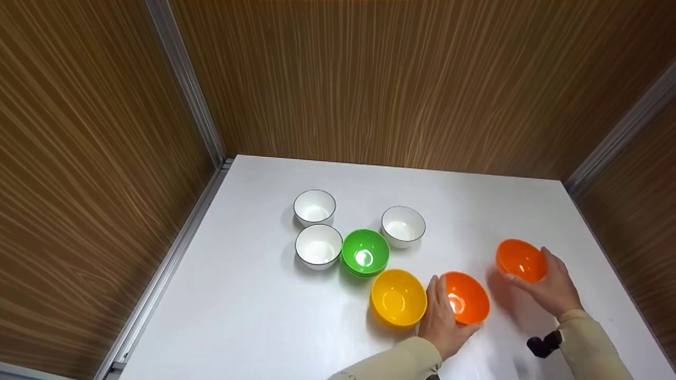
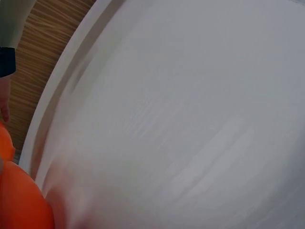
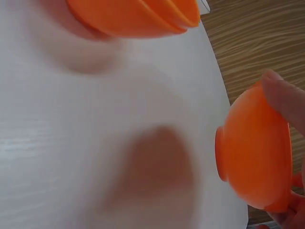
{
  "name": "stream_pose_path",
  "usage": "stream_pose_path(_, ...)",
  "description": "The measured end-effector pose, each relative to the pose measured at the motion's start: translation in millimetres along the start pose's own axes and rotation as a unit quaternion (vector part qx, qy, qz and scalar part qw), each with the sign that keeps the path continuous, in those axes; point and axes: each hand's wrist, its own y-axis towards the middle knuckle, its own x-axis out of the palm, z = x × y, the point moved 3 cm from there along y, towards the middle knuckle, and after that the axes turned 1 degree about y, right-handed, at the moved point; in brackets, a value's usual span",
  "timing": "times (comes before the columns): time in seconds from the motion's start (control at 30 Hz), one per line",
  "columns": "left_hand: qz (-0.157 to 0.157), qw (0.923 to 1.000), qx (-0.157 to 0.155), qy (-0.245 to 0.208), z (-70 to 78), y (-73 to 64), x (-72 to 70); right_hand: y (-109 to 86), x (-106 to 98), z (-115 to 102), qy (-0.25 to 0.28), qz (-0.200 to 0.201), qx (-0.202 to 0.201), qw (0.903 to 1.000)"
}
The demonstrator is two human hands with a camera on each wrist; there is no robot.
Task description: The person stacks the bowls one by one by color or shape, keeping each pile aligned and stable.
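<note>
My right hand [image 1: 557, 287] holds an orange bowl [image 1: 520, 259] by its rim and side, raised off the white table. In the right wrist view that bowl [image 3: 257, 150] is tipped, with a thumb on its outside and its shadow on the table below. My left hand [image 1: 443, 319] grips another orange bowl [image 1: 469, 298], fingers along its left side and thumb at the near side. Seen from the right wrist, two close rims show there, like nested orange bowls [image 3: 128, 16]. A yellow bowl [image 1: 398, 298] stands just left of my left hand.
Green bowls [image 1: 365, 250], nested together, stand behind the yellow bowl. Around them are three white bowls with dark rims: one [image 1: 318, 245] beside the green, one [image 1: 315, 207] farther back, one [image 1: 403, 226] to the right. Wood-grain panels [image 1: 369, 84] enclose the white table [image 1: 237, 295].
</note>
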Motion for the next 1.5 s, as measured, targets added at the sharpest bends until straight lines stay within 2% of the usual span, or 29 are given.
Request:
stream_pose_path(0.3,0.002,0.9988,0.005,-0.048,-1.1,1.9,-0.7,-6.7,12,-40,0.025,-0.020,-0.092,0.9952)
stream_pose_path(0.5,-0.010,0.9968,-0.001,-0.079,-2.2,3.6,-1.7,-13.4,25,-52,0.022,-0.047,-0.160,0.9858)
stream_pose_path(0.67,-0.015,0.9953,0.000,-0.096,-3.5,5.0,-2.7,-16.7,35,-58,0.018,-0.066,-0.196,0.9781)
stream_pose_path(0.93,-0.009,0.9967,0.008,-0.080,-3.7,3.6,-2.5,-24.3,44,-62,0.038,-0.095,-0.210,0.9724)
stream_pose_path(1.23,0.001,0.9973,-0.001,-0.074,-3.8,1.1,-1.8,-29.1,50,-62,0.050,-0.112,-0.206,0.9708)
stream_pose_path(1.5,-0.005,0.9943,-0.019,-0.105,-6.3,-8.8,2.3,-30.4,57,-57,0.023,-0.102,-0.222,0.9694)
